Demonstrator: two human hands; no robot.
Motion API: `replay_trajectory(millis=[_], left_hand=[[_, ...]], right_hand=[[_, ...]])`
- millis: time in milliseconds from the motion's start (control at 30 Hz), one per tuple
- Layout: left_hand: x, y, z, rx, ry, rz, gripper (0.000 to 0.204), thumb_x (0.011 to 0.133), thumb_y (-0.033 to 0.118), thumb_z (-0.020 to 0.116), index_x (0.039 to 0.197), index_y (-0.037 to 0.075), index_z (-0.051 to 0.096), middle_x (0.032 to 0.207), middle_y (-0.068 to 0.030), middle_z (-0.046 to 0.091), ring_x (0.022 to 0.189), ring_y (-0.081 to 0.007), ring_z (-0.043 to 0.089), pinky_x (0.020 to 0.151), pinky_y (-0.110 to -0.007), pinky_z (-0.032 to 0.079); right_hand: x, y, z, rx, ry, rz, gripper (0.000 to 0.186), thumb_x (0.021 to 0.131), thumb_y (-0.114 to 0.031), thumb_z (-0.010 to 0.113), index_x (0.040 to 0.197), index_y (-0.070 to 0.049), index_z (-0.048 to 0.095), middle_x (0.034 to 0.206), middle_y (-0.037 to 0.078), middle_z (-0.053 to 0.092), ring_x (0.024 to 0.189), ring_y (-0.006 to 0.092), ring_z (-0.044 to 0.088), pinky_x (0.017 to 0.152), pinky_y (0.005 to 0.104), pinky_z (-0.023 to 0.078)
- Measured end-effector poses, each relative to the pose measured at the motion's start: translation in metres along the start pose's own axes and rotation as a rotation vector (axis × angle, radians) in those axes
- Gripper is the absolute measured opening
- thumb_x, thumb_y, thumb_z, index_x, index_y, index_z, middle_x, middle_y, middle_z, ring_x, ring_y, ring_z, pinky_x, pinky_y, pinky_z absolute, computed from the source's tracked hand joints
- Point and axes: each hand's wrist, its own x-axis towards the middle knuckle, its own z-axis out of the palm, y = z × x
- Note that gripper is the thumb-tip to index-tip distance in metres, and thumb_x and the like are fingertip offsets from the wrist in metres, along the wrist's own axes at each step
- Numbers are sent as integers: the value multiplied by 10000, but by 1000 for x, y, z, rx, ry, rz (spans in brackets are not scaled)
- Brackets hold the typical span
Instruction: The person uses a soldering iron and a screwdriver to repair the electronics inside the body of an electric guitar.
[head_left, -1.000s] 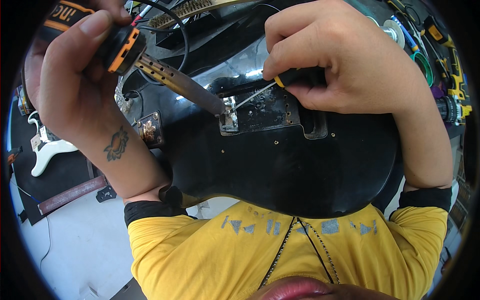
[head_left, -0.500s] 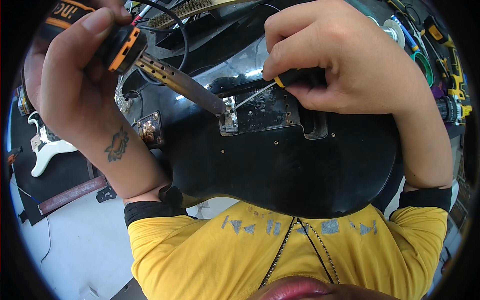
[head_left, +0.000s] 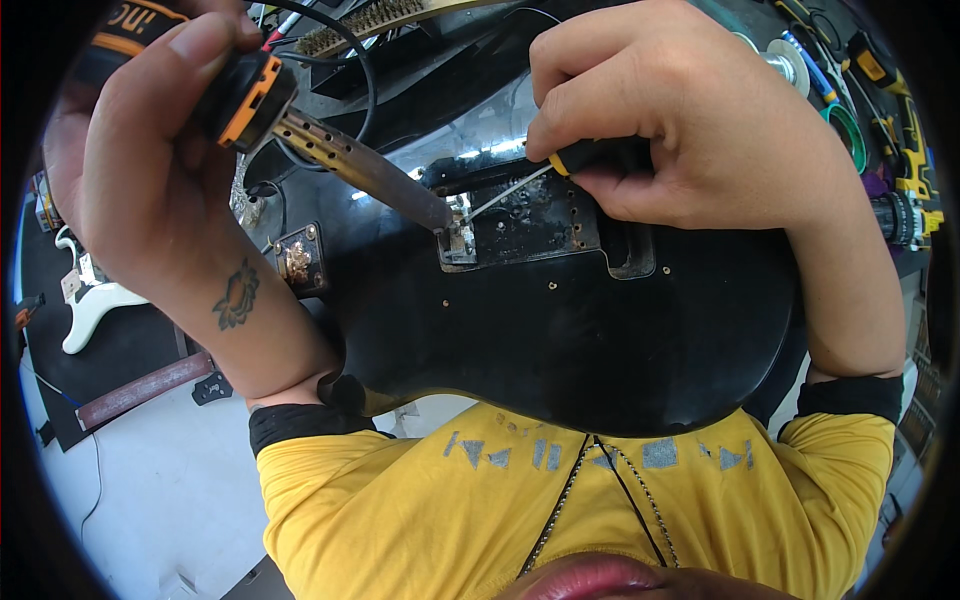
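Note:
A black guitar body (head_left: 560,350) lies before me, its rectangular cavity (head_left: 535,240) facing up. My left hand (head_left: 150,150) is closed around a heavy black-and-orange soldering iron (head_left: 365,175), whose barrel slants down to the cavity's left end. The iron's end is at a shiny metal plate (head_left: 460,243) there. Pinched in my right hand (head_left: 665,120) is a screwdriver (head_left: 510,193) with a black and yellow handle and a thin shaft. Its tip meets the same metal plate, close beside the iron's end. Whether the iron's very tip touches the plate I cannot tell.
A wire brush (head_left: 370,25) and a black cable (head_left: 370,90) lie beyond the body. At the far right are a solder spool (head_left: 790,68) and several hand tools. To the left are a white guitar-shaped piece (head_left: 95,305) and a reddish-brown bar (head_left: 145,390).
My left wrist has shifted very slightly, with the iron staying at the plate. My right hand and the screwdriver have kept their place.

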Motion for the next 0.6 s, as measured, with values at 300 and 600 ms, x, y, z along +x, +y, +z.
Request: replay_trajectory(millis=[300,600], left_hand=[[4,-23,-26,-27,-33,-5,319,808,78,681,1074,-77,598,1012,-191,572,853,-268,642,749,-294,524],[9,-22,-29,-83,-154,-2,328,819,84,688,1098,-62,597,927,-185,607,842,-230,638,739,-264,503]], right_hand=[[-2,8,13,-24,-23,96,165,791,-94,767,933,-11,751,891,126,668,805,286,679,679,366,558],[0,6,-2,33,-72,33,154,797,-100,761,923,-14,745,886,119,665,807,284,678,680,366,556]])
